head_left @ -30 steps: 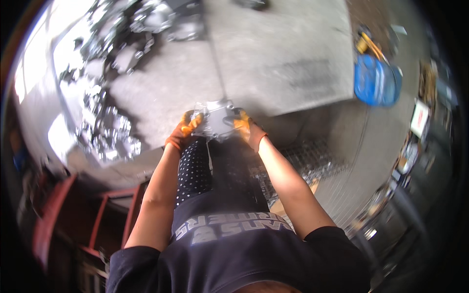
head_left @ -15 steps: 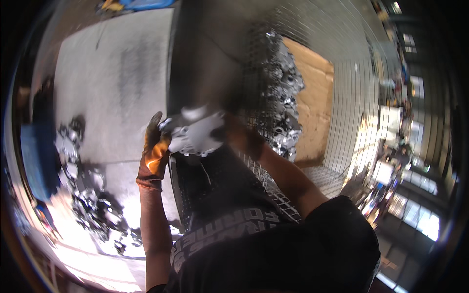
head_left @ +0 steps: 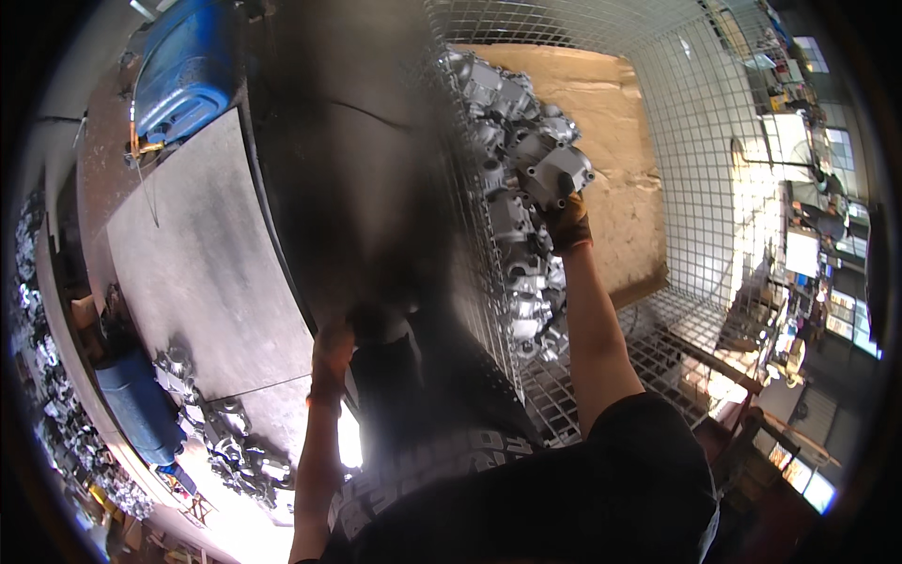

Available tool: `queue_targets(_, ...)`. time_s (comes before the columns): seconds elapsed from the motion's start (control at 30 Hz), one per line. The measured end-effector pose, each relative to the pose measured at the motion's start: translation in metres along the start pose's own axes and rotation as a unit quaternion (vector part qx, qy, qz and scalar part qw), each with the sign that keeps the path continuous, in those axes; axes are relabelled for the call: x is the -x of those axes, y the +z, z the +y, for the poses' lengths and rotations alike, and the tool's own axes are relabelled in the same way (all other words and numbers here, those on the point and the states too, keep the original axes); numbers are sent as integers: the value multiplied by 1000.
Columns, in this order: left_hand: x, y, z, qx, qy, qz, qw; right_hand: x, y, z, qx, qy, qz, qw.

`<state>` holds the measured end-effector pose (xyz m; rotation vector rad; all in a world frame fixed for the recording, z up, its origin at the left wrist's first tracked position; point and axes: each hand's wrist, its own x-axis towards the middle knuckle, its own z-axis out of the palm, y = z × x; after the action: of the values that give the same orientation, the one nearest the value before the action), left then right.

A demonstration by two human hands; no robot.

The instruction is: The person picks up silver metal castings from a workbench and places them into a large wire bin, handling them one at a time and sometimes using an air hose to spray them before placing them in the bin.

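My right hand (head_left: 568, 226), in a brown and orange work glove, reaches into the wire mesh cage on the right. Its fingers are closed on the near edge of a grey metal casting (head_left: 558, 175), a flat cover with bolt holes round its rim. That casting rests on or just above a row of similar castings (head_left: 512, 221) along the cage's left side. Close to the worktable's edge and in front of my body is my left hand (head_left: 334, 348). Motion smears its fingers, and a dark blurred shape beside them cannot be made out.
Brown cardboard (head_left: 606, 160) lines the floor of the mesh cage (head_left: 700, 169). On the left stands a grey-topped worktable (head_left: 202, 254) with several castings (head_left: 230, 432) at its near end. A blue container (head_left: 193, 75) lies beyond it, and a blue drum (head_left: 141, 404) beside it.
The grey casting between my hands has gone from there. My right hand has moved right into the cage with a casting. My left hand has drawn nearer my body, and the view has turned right.
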<state>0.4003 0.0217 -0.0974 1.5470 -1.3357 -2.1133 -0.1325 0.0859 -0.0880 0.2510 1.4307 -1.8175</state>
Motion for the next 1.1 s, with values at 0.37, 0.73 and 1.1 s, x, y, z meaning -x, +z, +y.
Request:
queue_targets(0.37, 141, -14, -50, -199, -205, 252, 925, -212, -22, 111, -65, 98, -95, 989)
queue_targets(0.73, 153, -44, -130, -40, -331, 388, 859, -161, -5, 16, 419, -30, 27, 907)
queue_targets(1.1, 189, -249, -254, 439, -149, 637, 615, 100, 176, 217, 791, -329, -316, 407)
